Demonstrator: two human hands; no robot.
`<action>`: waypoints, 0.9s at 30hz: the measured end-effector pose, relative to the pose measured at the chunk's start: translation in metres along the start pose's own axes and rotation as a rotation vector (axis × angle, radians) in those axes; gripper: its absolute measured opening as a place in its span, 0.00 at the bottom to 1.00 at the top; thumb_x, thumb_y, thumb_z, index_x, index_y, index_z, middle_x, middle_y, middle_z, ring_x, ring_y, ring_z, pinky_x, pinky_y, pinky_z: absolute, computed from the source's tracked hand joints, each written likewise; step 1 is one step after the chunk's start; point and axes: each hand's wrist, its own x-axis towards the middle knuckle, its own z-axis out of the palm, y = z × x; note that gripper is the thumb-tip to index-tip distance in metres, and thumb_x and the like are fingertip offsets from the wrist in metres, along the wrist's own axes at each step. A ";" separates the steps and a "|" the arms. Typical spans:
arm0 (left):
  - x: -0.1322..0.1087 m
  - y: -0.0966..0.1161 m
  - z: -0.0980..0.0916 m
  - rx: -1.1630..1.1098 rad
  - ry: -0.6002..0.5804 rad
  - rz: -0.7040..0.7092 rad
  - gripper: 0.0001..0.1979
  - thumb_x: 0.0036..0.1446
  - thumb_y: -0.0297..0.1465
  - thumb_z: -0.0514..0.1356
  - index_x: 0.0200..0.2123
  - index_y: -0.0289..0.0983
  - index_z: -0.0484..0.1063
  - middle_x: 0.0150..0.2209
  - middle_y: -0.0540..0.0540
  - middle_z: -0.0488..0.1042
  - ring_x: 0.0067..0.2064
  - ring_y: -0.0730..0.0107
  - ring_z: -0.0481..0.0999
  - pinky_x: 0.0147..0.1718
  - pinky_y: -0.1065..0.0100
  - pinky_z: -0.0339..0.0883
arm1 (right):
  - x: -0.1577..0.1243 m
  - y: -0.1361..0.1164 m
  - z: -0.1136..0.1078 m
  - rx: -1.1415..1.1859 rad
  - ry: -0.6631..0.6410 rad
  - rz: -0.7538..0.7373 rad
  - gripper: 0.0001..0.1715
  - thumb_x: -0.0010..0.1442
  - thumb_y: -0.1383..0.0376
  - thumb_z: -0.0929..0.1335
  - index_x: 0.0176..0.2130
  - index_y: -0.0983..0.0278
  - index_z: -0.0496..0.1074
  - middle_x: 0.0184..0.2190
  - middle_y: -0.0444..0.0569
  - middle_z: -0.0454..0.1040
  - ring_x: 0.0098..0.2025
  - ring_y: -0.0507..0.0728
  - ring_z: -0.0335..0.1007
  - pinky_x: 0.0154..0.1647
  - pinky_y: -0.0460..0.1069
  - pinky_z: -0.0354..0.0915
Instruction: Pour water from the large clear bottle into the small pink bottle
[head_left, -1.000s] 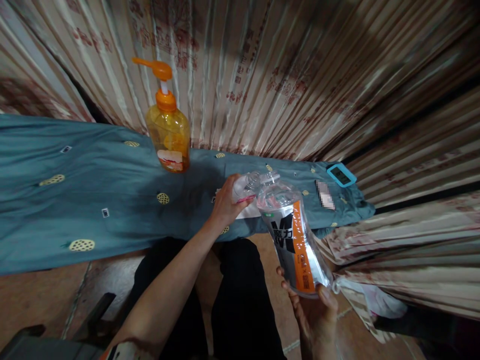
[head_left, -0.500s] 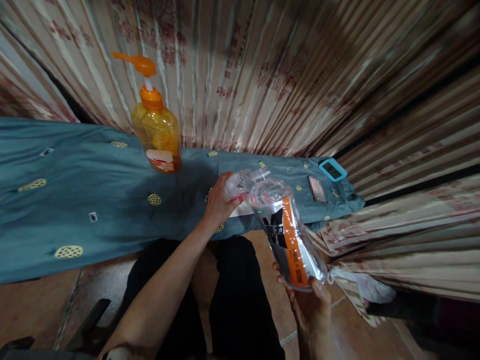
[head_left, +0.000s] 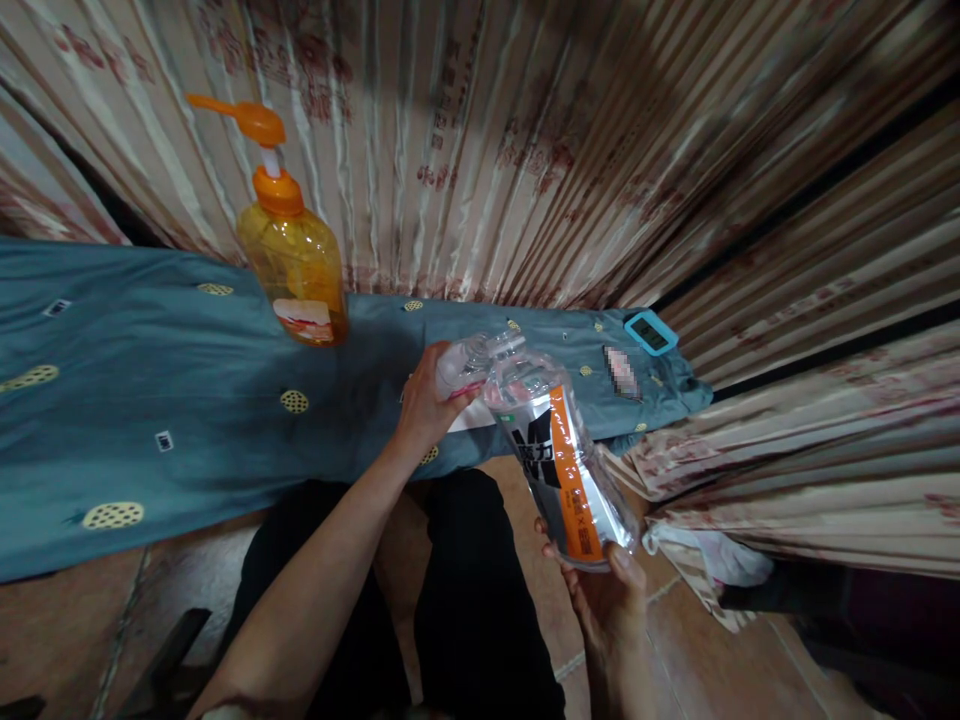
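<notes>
My right hand (head_left: 607,600) grips the bottom of a clear refill pouch (head_left: 559,465) with a black and orange label, tilted so its spout points up and to the left. My left hand (head_left: 424,405) is closed around a small clear bottle (head_left: 463,365) held at the pouch's spout, just above the blue cloth. The two openings meet or nearly meet; I cannot tell if they touch. An orange pump bottle (head_left: 292,255) stands upright on the cloth, to the left and behind my left hand.
A teal cloth (head_left: 150,390) with yellow pineapple prints covers a long surface across the view. A small blue digital device (head_left: 651,332) lies at its right end. Striped curtains (head_left: 525,150) hang behind and at the right. My dark-clothed legs and a tiled floor are below.
The view has drifted, so everything sits a little further left and lower in the picture. Both hands keep the same hold on the pouch and small bottle.
</notes>
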 end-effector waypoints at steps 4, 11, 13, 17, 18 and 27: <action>-0.001 -0.001 0.001 -0.014 0.011 0.007 0.29 0.51 0.38 0.70 0.54 0.40 0.64 0.50 0.44 0.78 0.49 0.55 0.81 0.46 0.61 0.76 | 0.001 0.001 -0.001 0.003 -0.002 0.006 0.38 0.48 0.57 0.78 0.58 0.54 0.73 0.44 0.49 0.84 0.39 0.61 0.83 0.33 0.51 0.79; -0.002 -0.001 0.002 -0.059 0.035 0.022 0.29 0.51 0.36 0.71 0.53 0.41 0.64 0.49 0.45 0.79 0.47 0.57 0.82 0.46 0.60 0.76 | -0.004 -0.002 0.016 -0.004 0.061 -0.019 0.33 0.44 0.54 0.79 0.51 0.54 0.78 0.42 0.46 0.85 0.37 0.63 0.84 0.30 0.49 0.79; -0.002 -0.001 0.002 -0.058 0.033 0.020 0.29 0.51 0.36 0.71 0.53 0.41 0.64 0.49 0.46 0.79 0.47 0.58 0.82 0.45 0.61 0.76 | -0.005 -0.002 0.021 -0.006 0.078 -0.055 0.35 0.46 0.53 0.78 0.54 0.54 0.76 0.42 0.47 0.85 0.36 0.62 0.84 0.28 0.49 0.78; -0.002 0.000 0.001 -0.036 0.017 0.002 0.29 0.51 0.35 0.70 0.54 0.42 0.64 0.48 0.47 0.78 0.46 0.59 0.82 0.45 0.62 0.76 | -0.006 -0.002 0.024 -0.019 0.094 -0.074 0.36 0.48 0.53 0.77 0.55 0.56 0.74 0.41 0.49 0.85 0.36 0.62 0.84 0.28 0.49 0.78; -0.002 0.000 0.001 -0.032 0.016 -0.001 0.29 0.51 0.35 0.70 0.54 0.42 0.64 0.48 0.47 0.78 0.46 0.59 0.82 0.45 0.63 0.76 | -0.007 -0.003 0.025 -0.020 0.092 -0.071 0.36 0.48 0.53 0.77 0.56 0.55 0.74 0.41 0.48 0.84 0.36 0.61 0.83 0.28 0.49 0.78; -0.002 0.000 0.001 -0.003 0.020 0.002 0.29 0.51 0.36 0.70 0.54 0.41 0.64 0.49 0.45 0.78 0.48 0.56 0.81 0.46 0.60 0.76 | -0.010 -0.008 0.024 -0.021 0.057 -0.041 0.34 0.48 0.54 0.78 0.55 0.52 0.75 0.45 0.45 0.84 0.38 0.60 0.83 0.31 0.49 0.78</action>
